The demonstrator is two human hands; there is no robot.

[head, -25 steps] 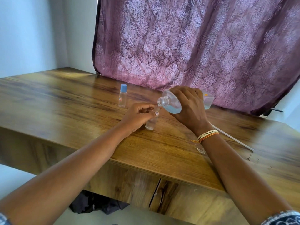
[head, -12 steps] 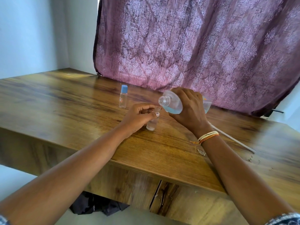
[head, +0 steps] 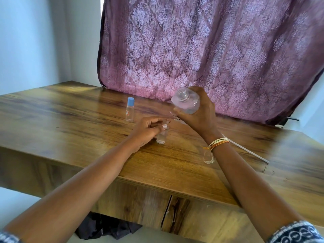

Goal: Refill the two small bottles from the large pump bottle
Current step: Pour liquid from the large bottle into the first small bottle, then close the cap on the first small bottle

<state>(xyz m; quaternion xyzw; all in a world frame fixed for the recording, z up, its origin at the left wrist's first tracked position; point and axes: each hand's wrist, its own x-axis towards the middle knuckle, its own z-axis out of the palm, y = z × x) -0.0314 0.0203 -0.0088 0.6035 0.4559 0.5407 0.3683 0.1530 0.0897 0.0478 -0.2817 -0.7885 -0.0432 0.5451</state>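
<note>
My left hand (head: pixel 148 129) grips a small clear bottle (head: pixel 162 135) that stands uncapped on the wooden table (head: pixel 70 130). My right hand (head: pixel 199 114) holds the large clear bottle (head: pixel 185 100) lifted above and to the right of it, its open neck turned up toward the camera, with no pump on it. A second small bottle (head: pixel 130 110) with a blue cap stands upright further back to the left, apart from both hands.
A thin white tube (head: pixel 249 151) lies on the table to the right of my right wrist. A purple patterned curtain (head: pixel 210 50) hangs behind the table. Dark cloth (head: pixel 105 227) lies on the floor under the table's front edge.
My right hand has raised the large bottle from its tipped pouring position over the small bottle and turned its neck upward. My left hand stays on the small bottle.
</note>
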